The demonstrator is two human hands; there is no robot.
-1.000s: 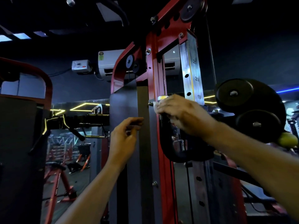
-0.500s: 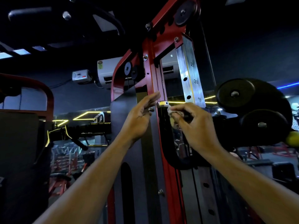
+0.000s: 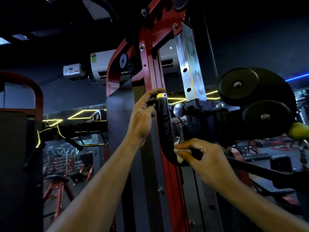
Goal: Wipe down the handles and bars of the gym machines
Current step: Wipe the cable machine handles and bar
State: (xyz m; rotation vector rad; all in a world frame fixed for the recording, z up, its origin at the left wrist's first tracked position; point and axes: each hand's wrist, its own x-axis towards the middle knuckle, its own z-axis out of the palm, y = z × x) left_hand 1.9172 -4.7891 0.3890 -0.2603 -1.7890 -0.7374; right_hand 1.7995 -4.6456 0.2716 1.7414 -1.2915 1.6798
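1. Since half a second ago my right hand has slid from the top of the handle down to its lower bend, just right of centre frame, taking the cloth with it.
2. My left hand has moved up a little and now holds the top of the handle, fingers curled round the metal cap at centre frame.
3. My right fingers are curled and pinch the pale cloth, pressing it against the inside of the black curve.
4. The handle is a black hooked grip, upright at centre frame, running from the cap down to a bend that turns right under my right hand.
5. It sits just in front of the red post, which rises to the top centre of the frame.
6. Right of the post stands a steel rail with holes and the numbers 21, 20 and 19.
7. Two black plates hang at the right of the frame, the smaller one below.
8. An air conditioner is mounted in the upper left, behind the post.
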